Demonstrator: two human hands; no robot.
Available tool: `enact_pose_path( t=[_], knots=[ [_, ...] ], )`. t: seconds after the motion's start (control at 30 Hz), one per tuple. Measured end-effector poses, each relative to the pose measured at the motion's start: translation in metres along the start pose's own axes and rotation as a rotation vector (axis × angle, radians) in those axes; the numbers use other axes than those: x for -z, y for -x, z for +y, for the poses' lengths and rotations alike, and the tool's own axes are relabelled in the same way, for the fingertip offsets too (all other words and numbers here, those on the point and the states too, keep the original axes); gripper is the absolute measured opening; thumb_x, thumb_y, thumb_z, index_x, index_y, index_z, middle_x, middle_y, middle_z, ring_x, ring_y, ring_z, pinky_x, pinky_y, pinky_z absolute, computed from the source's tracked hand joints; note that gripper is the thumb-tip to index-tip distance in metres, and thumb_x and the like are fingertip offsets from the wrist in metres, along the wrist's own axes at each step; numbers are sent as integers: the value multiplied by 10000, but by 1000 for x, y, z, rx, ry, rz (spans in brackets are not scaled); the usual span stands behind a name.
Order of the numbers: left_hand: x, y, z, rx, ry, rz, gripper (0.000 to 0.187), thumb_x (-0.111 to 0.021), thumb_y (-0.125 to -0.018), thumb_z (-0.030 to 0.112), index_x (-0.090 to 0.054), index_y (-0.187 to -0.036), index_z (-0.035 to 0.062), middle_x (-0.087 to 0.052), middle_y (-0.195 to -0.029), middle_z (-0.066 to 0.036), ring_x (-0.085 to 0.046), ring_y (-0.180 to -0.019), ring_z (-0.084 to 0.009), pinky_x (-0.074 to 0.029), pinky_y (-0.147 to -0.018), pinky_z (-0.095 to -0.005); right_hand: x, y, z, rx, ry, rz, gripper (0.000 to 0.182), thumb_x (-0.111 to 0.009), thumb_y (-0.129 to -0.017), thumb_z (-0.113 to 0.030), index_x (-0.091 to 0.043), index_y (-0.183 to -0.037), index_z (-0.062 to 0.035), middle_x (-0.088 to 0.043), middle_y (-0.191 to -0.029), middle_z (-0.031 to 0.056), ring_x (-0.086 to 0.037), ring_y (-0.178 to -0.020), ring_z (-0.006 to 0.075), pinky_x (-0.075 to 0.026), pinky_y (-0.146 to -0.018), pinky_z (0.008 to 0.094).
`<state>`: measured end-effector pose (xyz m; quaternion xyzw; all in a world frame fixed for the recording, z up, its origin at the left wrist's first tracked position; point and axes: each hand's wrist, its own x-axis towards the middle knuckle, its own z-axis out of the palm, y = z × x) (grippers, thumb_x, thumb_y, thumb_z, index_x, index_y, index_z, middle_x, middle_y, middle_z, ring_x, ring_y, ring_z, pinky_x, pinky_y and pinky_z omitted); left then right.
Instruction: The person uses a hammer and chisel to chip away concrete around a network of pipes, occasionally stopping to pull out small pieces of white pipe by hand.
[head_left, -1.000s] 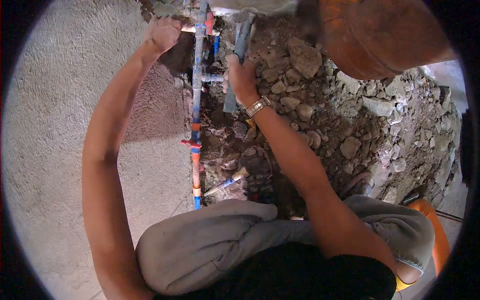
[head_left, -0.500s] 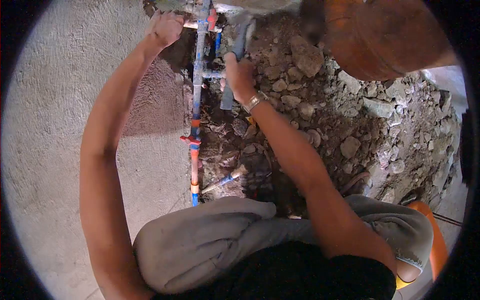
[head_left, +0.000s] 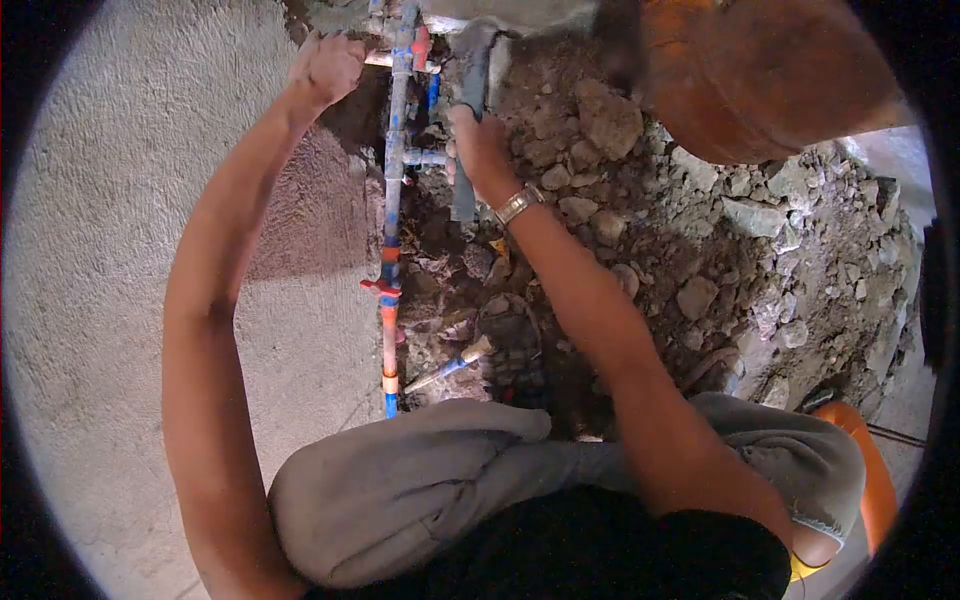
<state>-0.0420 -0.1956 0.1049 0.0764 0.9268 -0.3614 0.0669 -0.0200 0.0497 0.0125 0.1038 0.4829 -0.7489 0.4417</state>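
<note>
My left hand (head_left: 330, 70) is closed at the edge of the concrete, its fingers round the end of a short pale pipe (head_left: 379, 59). That pipe runs across to the long upright water pipe (head_left: 394, 165), near a red valve handle (head_left: 420, 47). My right hand (head_left: 483, 155), with a metal watch at the wrist, is wrapped round a long flat grey bar (head_left: 475, 80). The bar stands nearly parallel to the water pipe, just right of it, over the dug trench. A side fitting (head_left: 427, 157) on the water pipe lies close to my right fingers.
Rough concrete floor (head_left: 120, 250) borders the trench on the left. Rubble and stones (head_left: 700, 297) are heaped on the right, below a large orange-brown round container (head_left: 770, 80). A second red valve (head_left: 381, 288) and a slanting capped pipe (head_left: 450, 365) lie nearer my knees.
The grey bar has turned a little more upright, its lower end shifting right and its upper end left. My left hand stays in nearly the same place.
</note>
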Motion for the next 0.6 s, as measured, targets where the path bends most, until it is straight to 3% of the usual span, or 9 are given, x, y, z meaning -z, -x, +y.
enact_pose_path(
  t=[0.07, 0.17, 0.27, 0.3, 0.37, 0.5, 0.57, 0.6],
  knots=[
    [0, -3, 0, 29, -8, -137, 124, -555, -840, 214, -637, -914, 160, -667, -943, -50, -617, -1016, -226, -444, -915, -466, -5, 2, 10, 218, -82, 108, 287, -578, -859, -300, -472, -740, -62, -464, -578, 39, -473, -422, 190, -414, -399, 375],
    [-5, 3, -2, 9, 62, -21, 99, -588, -815, 210, -628, -897, 171, -657, -931, -41, -605, -1024, -227, -422, -947, -470, -5, 1, 9, 32, -90, -18, 292, -580, -857, -296, -471, -735, -55, -461, -575, 42, -473, -421, 194, -409, -394, 381],
    [-11, 2, -5, -26, 102, -16, 110, -638, -777, 207, -619, -876, 166, -650, -920, -36, -607, -1020, -232, -405, -966, -462, 7, 4, -6, -6, 24, -80, 290, -577, -858, -289, -467, -733, -52, -463, -576, 49, -480, -424, 197, -414, -396, 387],
    [-13, 2, -5, -25, 103, -17, 110, -638, -777, 207, -619, -876, 166, -650, -920, -36, -607, -1020, -232, -405, -966, -462, 6, 5, -3, -7, 24, -80, 290, -577, -858, -289, -467, -733, -52, -463, -576, 49, -480, -424, 197, -414, -396, 387],
    [-22, 4, -7, -36, 124, 50, 118, -663, -762, 217, -606, -848, 159, -641, -909, -26, -609, -1008, -241, -407, -969, -465, -2, 7, 9, 182, -90, 62, 290, -570, -860, -296, -469, -736, -54, -466, -581, 51, -477, -425, 195, -421, -410, 386],
    [-19, -2, -12, -56, 380, 11, 154, -681, -762, 245, -620, -879, 165, -650, -937, -36, -603, -1036, -252, -390, -1014, -458, -5, 1, 5, 40, -83, 49, 284, -574, -855, -301, -477, -746, -57, -467, -581, 50, -478, -425, 193, -427, -421, 390],
    [5, -10, -1, 71, 66, -335, 341, -770, -757, 327, -697, -1027, 133, -608, -1180, -16, -497, -1238, -238, -370, -1025, -552, 10, -5, -9, -77, 3, -70, 278, -593, -848, -290, -483, -750, -54, -482, -573, 55, -505, -432, 200, -439, -413, 397],
    [7, -11, 0, 69, 66, -335, 341, -770, -757, 327, -697, -1027, 133, -608, -1180, -16, -497, -1238, -238, -370, -1025, -552, 10, -6, -9, -77, 2, -69, 278, -593, -848, -290, -483, -750, -54, -482, -573, 55, -505, -432, 200, -439, -413, 397]
  ],
)
